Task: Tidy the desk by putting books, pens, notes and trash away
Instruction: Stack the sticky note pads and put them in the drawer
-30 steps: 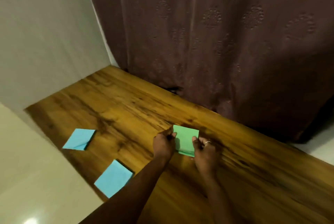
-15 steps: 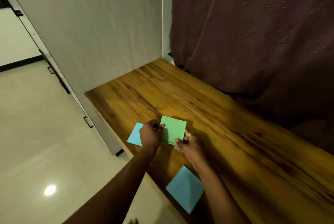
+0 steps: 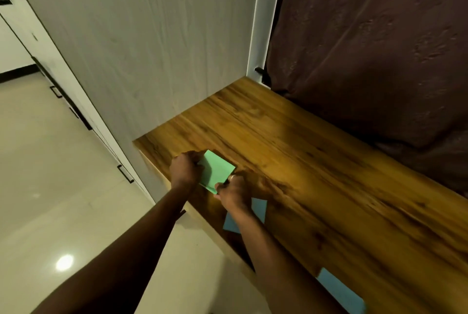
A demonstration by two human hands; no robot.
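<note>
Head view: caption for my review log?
Left hand and right hand hold a green note pad at the wooden desk, blue note beneath the forearm.

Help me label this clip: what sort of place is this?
Likely a home room with a built-in desk: a brown wooden desktop against a pale wood-grain cabinet panel, a dark maroon patterned curtain behind it, glossy cream floor tiles.

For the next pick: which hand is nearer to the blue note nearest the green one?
Right. The right hand is beside the blue note, wrist over it; the left hand is farther, past the green note.
</note>
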